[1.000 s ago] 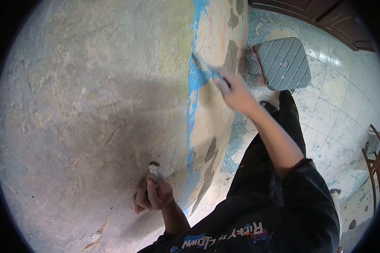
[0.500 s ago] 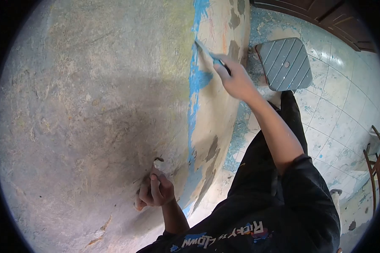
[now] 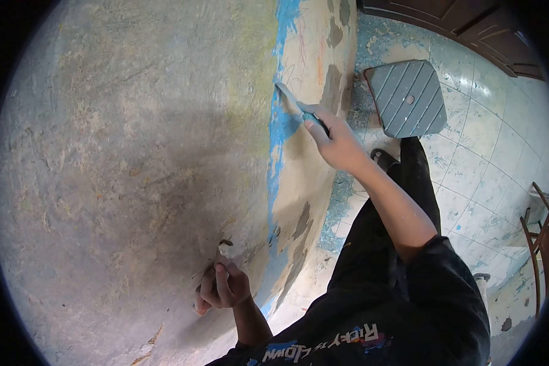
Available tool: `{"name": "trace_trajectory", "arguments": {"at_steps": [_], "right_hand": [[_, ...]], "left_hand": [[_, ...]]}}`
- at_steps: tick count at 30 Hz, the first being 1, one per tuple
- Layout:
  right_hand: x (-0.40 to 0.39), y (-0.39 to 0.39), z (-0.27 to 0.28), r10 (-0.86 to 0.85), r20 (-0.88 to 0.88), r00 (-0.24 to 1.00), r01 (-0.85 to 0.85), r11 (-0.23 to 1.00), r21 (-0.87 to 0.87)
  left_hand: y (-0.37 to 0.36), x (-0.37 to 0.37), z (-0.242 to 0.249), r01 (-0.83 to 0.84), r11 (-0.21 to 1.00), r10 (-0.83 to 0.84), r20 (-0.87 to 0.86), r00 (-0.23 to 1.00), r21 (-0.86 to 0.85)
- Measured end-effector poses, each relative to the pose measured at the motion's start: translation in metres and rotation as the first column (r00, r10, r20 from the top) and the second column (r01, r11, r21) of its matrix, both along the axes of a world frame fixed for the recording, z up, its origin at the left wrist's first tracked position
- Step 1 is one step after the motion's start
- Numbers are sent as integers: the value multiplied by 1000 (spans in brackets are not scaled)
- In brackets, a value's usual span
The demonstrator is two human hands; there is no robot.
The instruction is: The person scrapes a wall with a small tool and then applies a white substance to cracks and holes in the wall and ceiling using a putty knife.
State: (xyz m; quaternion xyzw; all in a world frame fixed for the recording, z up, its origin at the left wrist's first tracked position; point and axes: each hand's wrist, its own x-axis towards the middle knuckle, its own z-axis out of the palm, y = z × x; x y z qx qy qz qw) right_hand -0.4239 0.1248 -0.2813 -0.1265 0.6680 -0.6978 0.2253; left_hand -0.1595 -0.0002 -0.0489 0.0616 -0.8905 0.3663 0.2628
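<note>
Near the wall's lower edge: right hand (image 3: 341,143), closed round the handle (image 3: 310,116) of a scraper (image 3: 295,104), thumb and index finger forward along it. The thin grey blade (image 3: 287,94) met the blue strip (image 3: 287,24), which ran along the wall (image 3: 134,152) between grey plaster and the beige band (image 3: 302,152). Handling, as judged: light; blade stiff, perhaps slightly springy; handle firm, possibly slick with dust; breakage unlikely. Proper hold was the handle, fingers wrapped, clear of the blade's edge. Change against the frame half a second prior: the tip lay nearer the blue patch (image 3: 290,124) that spread into the beige band; the left hand had altered little. Left hand (image 3: 226,288): well apart from the right, fingers curled, pinching a small pale item (image 3: 225,250), dark at its far end, identity uncertain; whether it touched the wall could not be told. Outward: one grey ridged stool (image 3: 402,91), standing on the tiled floor (image 3: 463,161) beside the wall's bottom edge.
</note>
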Motion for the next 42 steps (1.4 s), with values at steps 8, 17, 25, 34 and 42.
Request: {"name": "trace_trajectory", "arguments": {"at_steps": [8,17,25,34,42], "right_hand": [[-19,0,2,36,37,999,-36,999,-10],[-65,-7,5,-14,113,993,5,996,87],[155,8,49,81,249,965,-94,995,41],[133,97,3,134,383,914,-240,939,245],[25,230,18,-72,326,942,-102,868,485]], "left_hand": [[6,-8,1,-12,998,14,-33,999,54],[4,1,-1,1,999,0,-30,1000,39],[11,-13,8,25,999,-26,-35,999,-37],[2,-5,8,76,997,-72,-131,989,28],[29,-9,32,42,944,28,-207,978,327]]}}
